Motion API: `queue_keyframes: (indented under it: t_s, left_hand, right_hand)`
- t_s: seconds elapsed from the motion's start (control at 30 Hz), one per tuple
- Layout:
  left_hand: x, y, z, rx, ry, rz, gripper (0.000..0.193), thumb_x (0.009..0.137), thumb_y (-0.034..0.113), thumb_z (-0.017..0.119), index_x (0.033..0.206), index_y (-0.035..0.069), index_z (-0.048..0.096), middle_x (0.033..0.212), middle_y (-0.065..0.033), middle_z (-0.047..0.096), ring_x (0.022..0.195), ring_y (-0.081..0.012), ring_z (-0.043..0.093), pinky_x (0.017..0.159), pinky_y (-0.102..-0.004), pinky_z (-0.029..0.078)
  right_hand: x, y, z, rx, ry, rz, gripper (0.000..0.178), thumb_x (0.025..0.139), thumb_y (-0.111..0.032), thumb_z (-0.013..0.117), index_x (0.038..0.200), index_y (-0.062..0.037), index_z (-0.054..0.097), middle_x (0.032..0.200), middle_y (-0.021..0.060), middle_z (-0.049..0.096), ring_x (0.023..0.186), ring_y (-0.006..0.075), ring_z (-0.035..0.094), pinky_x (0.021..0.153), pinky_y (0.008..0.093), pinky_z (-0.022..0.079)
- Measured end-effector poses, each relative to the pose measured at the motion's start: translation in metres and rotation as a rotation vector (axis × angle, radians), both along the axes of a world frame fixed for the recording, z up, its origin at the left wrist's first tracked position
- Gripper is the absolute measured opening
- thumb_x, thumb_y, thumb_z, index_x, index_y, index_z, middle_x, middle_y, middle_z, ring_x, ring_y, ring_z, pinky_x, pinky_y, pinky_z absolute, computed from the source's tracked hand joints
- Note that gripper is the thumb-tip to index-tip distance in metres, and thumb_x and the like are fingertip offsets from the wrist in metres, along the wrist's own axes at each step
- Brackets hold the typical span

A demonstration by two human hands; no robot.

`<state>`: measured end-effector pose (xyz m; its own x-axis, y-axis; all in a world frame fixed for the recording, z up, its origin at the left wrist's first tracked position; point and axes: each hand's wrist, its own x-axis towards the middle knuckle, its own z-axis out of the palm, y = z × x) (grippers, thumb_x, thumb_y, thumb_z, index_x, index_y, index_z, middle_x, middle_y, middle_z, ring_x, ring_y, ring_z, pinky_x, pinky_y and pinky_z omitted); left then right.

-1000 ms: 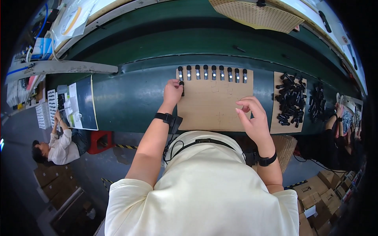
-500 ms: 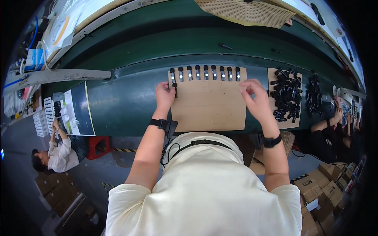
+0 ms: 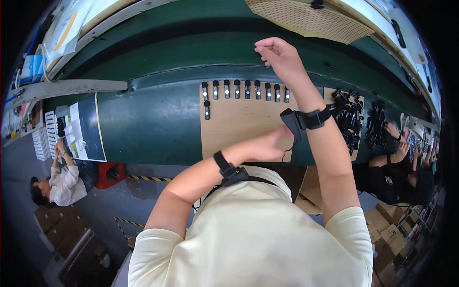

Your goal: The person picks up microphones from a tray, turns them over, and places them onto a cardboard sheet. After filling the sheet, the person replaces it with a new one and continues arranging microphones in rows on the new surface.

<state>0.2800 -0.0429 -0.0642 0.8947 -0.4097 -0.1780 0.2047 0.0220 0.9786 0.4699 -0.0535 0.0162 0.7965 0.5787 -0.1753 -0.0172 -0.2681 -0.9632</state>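
- Tan cardboard sheet (image 3: 229, 129), lying flat on a dark green workbench (image 3: 148, 124) in front of a person in a cream T-shirt (image 3: 267, 229), seen from above.
- Along the sheet's far edge, a row of nine small black devices (image 3: 237, 89), round dark heads pointing away from the person, small white lights showing on their bodies.
- Just below the row's left end, a single black device (image 3: 207, 110), also lit, lying on the sheet.
- The left hand (image 3: 268, 147), blurred, is over the sheet's near right part; whether it grasps anything cannot be told.
- The right hand (image 3: 283, 57) reaches past the row to the green surface beyond, fingers bent and thumb close to them; whether something is pinched there cannot be told.
- Beyond the right forearm, a loose heap of black devices (image 3: 353, 122) on another cardboard piece (image 3: 330, 95), with a second dark heap (image 3: 376, 124) beside it.
- Far left, a co-worker in white (image 3: 67, 186) near a red stool (image 3: 111, 174).
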Motion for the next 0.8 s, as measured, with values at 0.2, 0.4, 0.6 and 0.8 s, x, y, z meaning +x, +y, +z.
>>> queue_keyframes:
  t_s: [0.2, 0.4, 0.6, 0.8]
  left_hand:
    - [-0.006, -0.032, 0.021, -0.343, 0.216, -0.298, 0.061, 0.084, 0.005, 0.061, 0.138, -0.004, 0.034, 0.143, -0.0183, 0.043, 0.135, -0.0241, 0.040, 0.111, -0.0348, 0.033]
    - [-0.005, -0.018, 0.042, -0.336, 0.263, -0.344, 0.065, 0.087, 0.012, 0.066, 0.141, -0.003, 0.033, 0.142, -0.0185, 0.046, 0.131, -0.0244, 0.045, 0.109, -0.0350, 0.036]
    - [-0.008, -0.018, 0.042, -0.284, 0.224, -0.355, 0.061, 0.085, 0.018, 0.070, 0.133, -0.007, 0.041, 0.135, -0.0202, 0.051, 0.127, -0.0284, 0.049, 0.105, -0.0347, 0.039]
    - [-0.002, -0.021, 0.035, -0.146, 0.193, -0.441, 0.064, 0.086, 0.020, 0.069, 0.135, -0.007, 0.039, 0.140, -0.0211, 0.047, 0.129, -0.0311, 0.048, 0.105, -0.0361, 0.040]
  right_hand:
    - [0.063, 0.002, -0.093, -0.245, -0.170, 0.086, 0.021, 0.087, -0.013, 0.066, 0.106, -0.0032, 0.065, 0.094, 0.0058, 0.067, 0.085, 0.0154, 0.062, 0.076, 0.0283, 0.050]
    - [0.082, 0.016, -0.151, -0.729, -0.500, 0.299, 0.029, 0.083, -0.015, 0.063, 0.111, -0.0044, 0.063, 0.111, 0.0154, 0.061, 0.105, 0.0335, 0.060, 0.091, 0.0407, 0.049]
    - [0.089, 0.030, -0.179, -0.907, -0.577, 0.290, 0.034, 0.080, -0.011, 0.064, 0.114, -0.0052, 0.061, 0.112, 0.0175, 0.059, 0.108, 0.0351, 0.057, 0.095, 0.0413, 0.047]
    - [0.109, 0.009, -0.175, -0.679, -0.489, 0.193, 0.035, 0.079, -0.006, 0.056, 0.114, -0.0026, 0.059, 0.111, 0.0206, 0.061, 0.108, 0.0381, 0.057, 0.094, 0.0420, 0.047]
